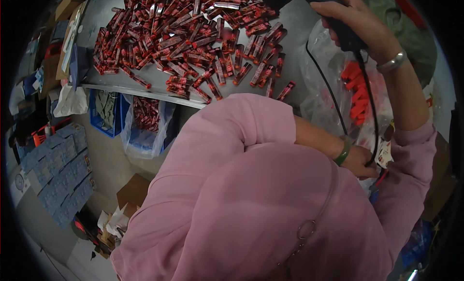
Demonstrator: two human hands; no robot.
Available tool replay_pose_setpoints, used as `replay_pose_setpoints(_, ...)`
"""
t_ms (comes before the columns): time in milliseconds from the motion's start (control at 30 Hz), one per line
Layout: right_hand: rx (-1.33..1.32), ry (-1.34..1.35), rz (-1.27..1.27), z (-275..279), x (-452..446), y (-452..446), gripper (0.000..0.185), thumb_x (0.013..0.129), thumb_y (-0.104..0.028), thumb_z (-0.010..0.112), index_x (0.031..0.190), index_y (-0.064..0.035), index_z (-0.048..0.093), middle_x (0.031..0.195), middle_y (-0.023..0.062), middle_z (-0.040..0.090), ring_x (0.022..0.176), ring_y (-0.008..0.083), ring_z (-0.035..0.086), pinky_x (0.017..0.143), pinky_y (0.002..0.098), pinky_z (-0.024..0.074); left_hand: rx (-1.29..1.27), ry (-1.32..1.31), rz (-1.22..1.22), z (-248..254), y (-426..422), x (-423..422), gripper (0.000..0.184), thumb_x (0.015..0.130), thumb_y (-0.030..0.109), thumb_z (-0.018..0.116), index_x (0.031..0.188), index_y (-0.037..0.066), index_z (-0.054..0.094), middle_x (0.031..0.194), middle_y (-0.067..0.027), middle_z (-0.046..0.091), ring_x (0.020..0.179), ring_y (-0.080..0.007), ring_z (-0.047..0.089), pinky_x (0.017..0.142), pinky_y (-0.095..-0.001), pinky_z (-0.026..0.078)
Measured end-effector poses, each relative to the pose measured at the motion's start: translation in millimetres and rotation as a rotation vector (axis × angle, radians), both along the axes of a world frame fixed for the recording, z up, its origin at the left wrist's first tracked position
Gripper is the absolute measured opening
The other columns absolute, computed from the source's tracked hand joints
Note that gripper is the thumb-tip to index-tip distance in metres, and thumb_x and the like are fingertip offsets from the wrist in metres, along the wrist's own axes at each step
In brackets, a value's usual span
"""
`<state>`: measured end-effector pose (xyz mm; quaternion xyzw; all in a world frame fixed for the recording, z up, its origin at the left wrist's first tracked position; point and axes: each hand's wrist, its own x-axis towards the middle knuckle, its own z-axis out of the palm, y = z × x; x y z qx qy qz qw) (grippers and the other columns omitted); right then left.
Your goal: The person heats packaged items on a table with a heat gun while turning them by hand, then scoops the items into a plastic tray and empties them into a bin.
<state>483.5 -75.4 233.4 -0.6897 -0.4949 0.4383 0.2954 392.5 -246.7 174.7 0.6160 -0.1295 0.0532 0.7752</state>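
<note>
Looks like smooth metal on the table, glossy plastic on red tubes, matt cloth on the shirt.

Place: a workshop, seemingly for assembling or packing small goods
Worktop: bare metal table heaped with identical red tubes
Under it: blue crate; clear bag holding more such tubes
Floor: opened cardboard box
Right: plastic sack, red pieces
</note>
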Motion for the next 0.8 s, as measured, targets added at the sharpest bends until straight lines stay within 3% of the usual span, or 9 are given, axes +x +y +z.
replay_pose_setpoints(33,0.002,-0.005,-0.004,1,-23,2,0.044,0.083,-0.030,0.067,0.115,-0.0036,0.053,0.070,0.0007,0.055,0.052,0.0074,0.054,0.047,0.0223,0.0447,-0.119,0.040,-0.117,0,-10,7,0.034,0.092,0.031,0.053,0.077,0.001,0.060,0.071,-0.0164,0.059,0.076,-0.0311,0.058,0.070,-0.0379,0.044)
replay_pose_setpoints(100,0.006,-0.014,-0.015,4,-51,-3,0.044,0.083,-0.030,0.067,0.115,-0.0036,0.053,0.070,0.0007,0.055,0.052,0.0074,0.054,0.047,0.0223,0.0447,0.277,-0.158,0.097,-24,-15,22,0.040,0.090,0.043,0.055,0.080,0.005,0.065,0.076,-0.0110,0.064,0.077,-0.0265,0.061,0.071,-0.0364,0.046)
replay_pose_setpoints(167,-0.048,0.030,0.066,-12,-40,-22,0.046,0.082,-0.030,0.067,0.116,-0.0029,0.052,0.070,0.0007,0.055,0.052,0.0074,0.054,0.047,0.0225,0.0445,1.050,-0.356,0.527,-38,14,9,0.044,0.087,0.052,0.055,0.088,0.010,0.068,0.090,-0.0107,0.066,0.084,-0.0258,0.062,0.076,-0.0372,0.047)
replay_pose_setpoints(200,-0.098,0.070,0.148,-17,-37,-31,0.048,0.082,-0.030,0.067,0.118,-0.0023,0.052,0.070,0.0008,0.055,0.052,0.0074,0.054,0.047,0.0227,0.0443,1.051,-0.350,0.527,-42,16,10,0.044,0.087,0.052,0.055,0.088,0.010,0.068,0.090,-0.0107,0.066,0.084,-0.0258,0.062,0.076,-0.0372,0.047)
replay_pose_setpoints(267,-0.214,0.151,0.167,-10,-35,-43,0.050,0.082,-0.032,0.067,0.119,-0.0020,0.051,0.071,0.0011,0.055,0.052,0.0078,0.053,0.047,0.0228,0.0444,1.115,0.381,-0.146,-49,13,11,0.049,0.083,0.055,0.056,0.100,0.011,0.066,0.103,-0.0158,0.064,0.094,-0.0272,0.061,0.083,-0.0394,0.046)
replay_pose_setpoints(400,-0.126,0.091,0.090,-29,-21,-47,0.048,0.082,-0.033,0.067,0.116,-0.0027,0.051,0.071,0.0010,0.054,0.054,0.0081,0.054,0.048,0.0226,0.0451,0.810,0.487,-0.086,-69,-2,0,0.053,0.085,0.053,0.054,0.112,0.008,0.061,0.109,-0.0199,0.061,0.101,-0.0284,0.059,0.086,-0.0387,0.045)
replay_pose_setpoints(467,-0.084,0.029,-0.104,-9,-36,-43,0.046,0.082,-0.034,0.067,0.113,-0.0033,0.051,0.071,0.0006,0.054,0.055,0.0080,0.055,0.049,0.0225,0.0460,0.270,0.383,0.267,-94,-10,5,0.056,0.084,0.050,0.057,0.116,0.003,0.057,0.106,-0.0196,0.061,0.100,-0.0282,0.060,0.085,-0.0373,0.046)
replay_pose_setpoints(700,-0.222,0.104,0.105,3,-42,-53,0.050,0.082,-0.034,0.067,0.118,-0.0041,0.050,0.072,0.0003,0.054,0.055,0.0071,0.055,0.049,0.0223,0.0456,0.004,0.541,0.288,-96,12,0,0.068,0.071,0.043,0.072,0.121,0.000,0.054,0.102,-0.0211,0.064,0.098,-0.0309,0.063,0.086,-0.0371,0.048)
replay_pose_setpoints(800,-0.187,0.101,0.046,-4,-38,-51,0.053,0.082,-0.032,0.068,0.122,-0.0035,0.049,0.072,0.0007,0.055,0.056,0.0065,0.055,0.049,0.0221,0.0454,0.074,0.509,0.192,-110,13,-18,0.076,0.076,0.044,0.071,0.132,0.001,0.043,0.121,-0.0215,0.053,0.098,-0.0331,0.058,0.086,-0.0368,0.047)
